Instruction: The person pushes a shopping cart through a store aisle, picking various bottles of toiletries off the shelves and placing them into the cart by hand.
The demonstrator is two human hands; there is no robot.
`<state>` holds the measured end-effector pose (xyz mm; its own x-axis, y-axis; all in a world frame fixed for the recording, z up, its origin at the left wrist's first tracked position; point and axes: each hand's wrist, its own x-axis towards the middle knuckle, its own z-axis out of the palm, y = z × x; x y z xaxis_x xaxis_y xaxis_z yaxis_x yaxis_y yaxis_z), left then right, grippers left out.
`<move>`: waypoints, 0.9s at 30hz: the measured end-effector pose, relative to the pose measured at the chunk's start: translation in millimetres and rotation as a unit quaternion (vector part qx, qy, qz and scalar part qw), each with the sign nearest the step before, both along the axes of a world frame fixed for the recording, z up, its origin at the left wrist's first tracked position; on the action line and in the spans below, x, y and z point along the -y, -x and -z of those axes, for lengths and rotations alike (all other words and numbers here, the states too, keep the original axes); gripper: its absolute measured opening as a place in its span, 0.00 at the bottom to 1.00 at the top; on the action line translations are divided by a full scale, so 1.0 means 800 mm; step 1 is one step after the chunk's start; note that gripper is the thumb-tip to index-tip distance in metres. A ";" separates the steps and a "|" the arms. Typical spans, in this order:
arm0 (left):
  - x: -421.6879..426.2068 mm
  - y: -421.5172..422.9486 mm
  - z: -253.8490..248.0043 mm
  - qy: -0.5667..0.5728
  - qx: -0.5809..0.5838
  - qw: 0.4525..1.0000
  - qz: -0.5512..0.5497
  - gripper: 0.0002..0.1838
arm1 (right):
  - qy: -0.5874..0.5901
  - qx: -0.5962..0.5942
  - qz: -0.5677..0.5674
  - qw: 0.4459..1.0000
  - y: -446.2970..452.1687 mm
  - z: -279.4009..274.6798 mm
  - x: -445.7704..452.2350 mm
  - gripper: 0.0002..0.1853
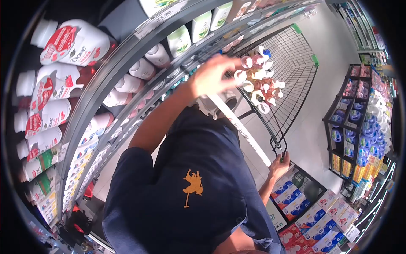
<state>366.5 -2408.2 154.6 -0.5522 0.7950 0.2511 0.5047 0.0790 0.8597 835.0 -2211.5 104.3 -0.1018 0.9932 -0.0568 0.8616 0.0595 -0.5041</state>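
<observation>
My left hand point(215, 75), blurred by motion, reaches over the cart with its fingers apart and nothing visible in them. Just beyond its fingertips, a cluster of bottles point(262, 80) with mostly white pump tops and caps stands in the near part of the wire shopping cart point(298, 63). My right hand point(279, 165) is closed around the far right end of the cart's white handle bar point(239, 127), near the black frame. The handle crosses in front of my dark blue shirt. Below my left wrist, a pale crumpled item is partly hidden.
Shelves point(110, 55) on the left hold large white Dove bottles point(78, 42) and rows of other bottles. A display rack point(349, 122) with purple-blue and yellow packs stands to the right. Boxed goods point(317, 220) are stacked at lower right. Grey floor point(315, 114) runs beside the cart.
</observation>
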 end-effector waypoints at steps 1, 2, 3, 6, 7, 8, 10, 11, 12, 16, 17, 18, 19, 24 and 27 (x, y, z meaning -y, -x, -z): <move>-0.014 0.017 -0.002 -0.027 -0.099 0.987 -0.127 0.27 | -0.014 0.007 -0.021 1.000 -0.003 0.000 -0.003 0.25; -0.022 0.034 -0.007 -0.007 -0.120 0.965 -0.233 0.28 | -0.030 0.013 -0.043 0.999 -0.004 0.001 -0.006 0.25; -0.036 0.055 0.005 -0.051 -0.138 0.943 -0.300 0.31 | -0.019 0.025 -0.042 0.999 -0.004 -0.003 -0.008 0.25; -0.061 0.114 0.002 0.103 -0.168 0.913 -0.356 0.39 | -0.003 0.050 -0.039 0.998 0.012 -0.025 -0.006 0.24; -0.066 0.131 0.007 0.140 -0.141 0.920 -0.337 0.38 | 0.040 0.020 0.002 0.999 0.016 -0.030 -0.006 0.24; -0.071 0.153 0.041 0.143 -0.223 0.893 -0.364 0.36 | 0.021 0.016 -0.006 1.000 0.024 -0.041 -0.001 0.24; -0.079 0.173 0.049 0.217 -0.210 0.877 -0.374 0.36 | 0.023 0.032 0.004 0.999 0.030 -0.050 0.000 0.25; -0.079 0.174 0.051 0.215 -0.200 0.880 -0.373 0.35 | 0.025 0.033 0.016 0.999 0.028 -0.048 -0.002 0.25; -0.077 0.174 0.047 0.213 -0.191 0.883 -0.372 0.34 | -0.041 0.046 -0.029 0.998 0.023 -0.046 -0.005 0.24; -0.064 0.160 0.042 0.116 -0.256 0.911 -0.303 0.30 | -0.142 -0.027 -0.094 0.985 0.055 -0.065 -0.009 0.21; -0.062 0.149 0.040 0.103 -0.285 0.908 -0.288 0.28 | -0.138 -0.046 -0.095 0.985 0.071 -0.075 -0.011 0.20; -0.060 0.137 0.042 0.089 -0.314 0.905 -0.273 0.27 | -0.134 -0.064 -0.096 0.984 0.088 -0.084 -0.012 0.20; -0.057 0.124 0.043 0.037 -0.341 0.905 -0.254 0.25 | -0.153 -0.069 -0.123 0.978 0.106 -0.091 -0.014 0.20; -0.050 0.049 -0.035 -0.030 -0.368 0.913 -0.173 0.28 | -0.178 -0.145 -0.303 0.925 0.226 -0.127 -0.015 0.20; -0.053 0.015 -0.094 -0.079 -0.222 0.968 -0.088 0.34 | -0.157 -0.249 -0.441 0.848 0.300 -0.144 -0.011 0.29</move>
